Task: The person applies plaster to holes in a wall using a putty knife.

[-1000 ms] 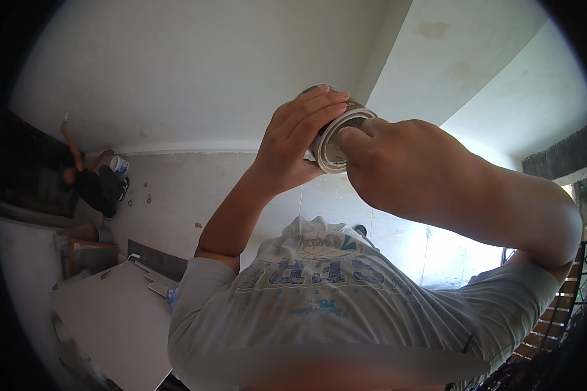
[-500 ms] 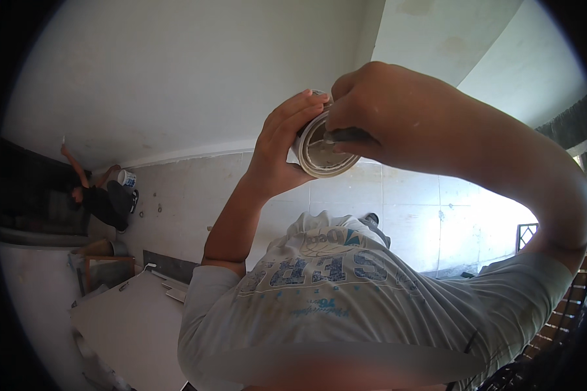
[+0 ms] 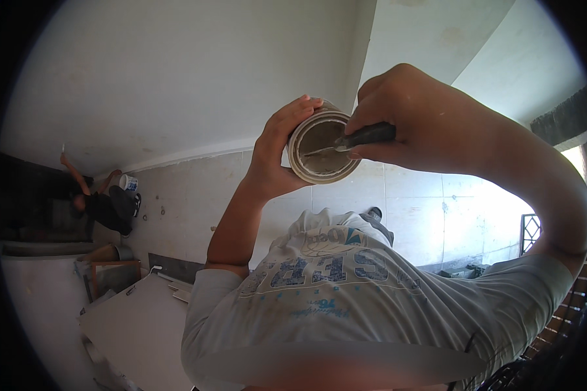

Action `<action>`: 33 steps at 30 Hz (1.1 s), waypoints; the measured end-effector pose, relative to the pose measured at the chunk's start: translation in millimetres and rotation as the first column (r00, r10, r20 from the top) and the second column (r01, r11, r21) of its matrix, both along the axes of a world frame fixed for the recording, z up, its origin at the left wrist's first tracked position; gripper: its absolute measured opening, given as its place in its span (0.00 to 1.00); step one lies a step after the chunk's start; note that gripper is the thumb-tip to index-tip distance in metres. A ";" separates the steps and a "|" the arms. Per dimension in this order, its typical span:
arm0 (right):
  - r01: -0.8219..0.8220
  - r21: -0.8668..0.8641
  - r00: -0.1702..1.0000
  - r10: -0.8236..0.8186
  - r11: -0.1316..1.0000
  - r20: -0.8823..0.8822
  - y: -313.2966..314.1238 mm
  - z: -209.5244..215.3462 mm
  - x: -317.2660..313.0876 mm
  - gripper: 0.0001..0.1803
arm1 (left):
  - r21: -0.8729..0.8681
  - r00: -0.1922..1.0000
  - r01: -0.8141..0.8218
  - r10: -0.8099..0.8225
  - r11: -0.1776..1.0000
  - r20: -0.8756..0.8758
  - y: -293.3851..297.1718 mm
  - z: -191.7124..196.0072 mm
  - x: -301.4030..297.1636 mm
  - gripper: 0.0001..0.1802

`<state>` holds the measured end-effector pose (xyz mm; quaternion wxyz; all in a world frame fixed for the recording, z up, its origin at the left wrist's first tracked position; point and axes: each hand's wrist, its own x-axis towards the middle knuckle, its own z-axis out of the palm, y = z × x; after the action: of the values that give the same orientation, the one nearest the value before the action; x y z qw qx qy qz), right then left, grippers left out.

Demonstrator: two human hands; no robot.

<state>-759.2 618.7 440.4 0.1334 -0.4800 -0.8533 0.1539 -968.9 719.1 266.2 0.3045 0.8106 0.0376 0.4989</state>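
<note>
Pale wall [image 3: 195, 72] ahead; I see the left hand [image 3: 274, 146] clamped around a round, cream-rimmed can [image 3: 326, 177], the right hand [image 3: 401, 107] gripping a black-handled metal scraper [image 3: 370, 135] dipped inside.

There are two hands [image 3: 276, 144] [image 3: 401, 107] of the wearer, one tin [image 3: 325, 178], one tool [image 3: 372, 135], one shirt [image 3: 346, 296] with two sleeves [image 3: 220, 284] [image 3: 542, 279], one co-worker [image 3: 114, 210], one bucket [image 3: 129, 182], one pale board [image 3: 137, 329] and one wooden frame [image 3: 114, 264].
</note>
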 end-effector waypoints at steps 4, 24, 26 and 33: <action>-0.015 -0.010 0.998 0.015 1.000 -0.068 -7.4 1.0 12.1 0.11 | -0.112 0.996 0.094 -0.093 0.989 0.015 -2.9 -2.5 3.6 0.54; -0.242 0.041 0.852 0.192 0.969 0.487 -19.4 -13.3 56.9 0.03 | 0.176 0.980 -0.053 0.086 0.983 -0.182 12.0 13.5 76.4 0.54; -0.261 0.012 0.821 0.215 0.965 0.529 -19.1 -8.1 65.9 0.04 | 0.188 0.980 -0.049 0.084 0.981 -0.181 11.9 16.7 86.1 0.54; -0.211 -0.082 0.908 0.226 0.974 0.352 -14.4 42.1 105.3 0.07 | 0.212 0.976 0.010 0.037 0.977 -0.214 -2.6 36.3 123.2 0.52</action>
<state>-654.0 604.3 482.5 -0.0528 -0.4041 -0.9082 0.0953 -845.6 716.4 302.5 0.2072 0.8877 0.0229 0.4105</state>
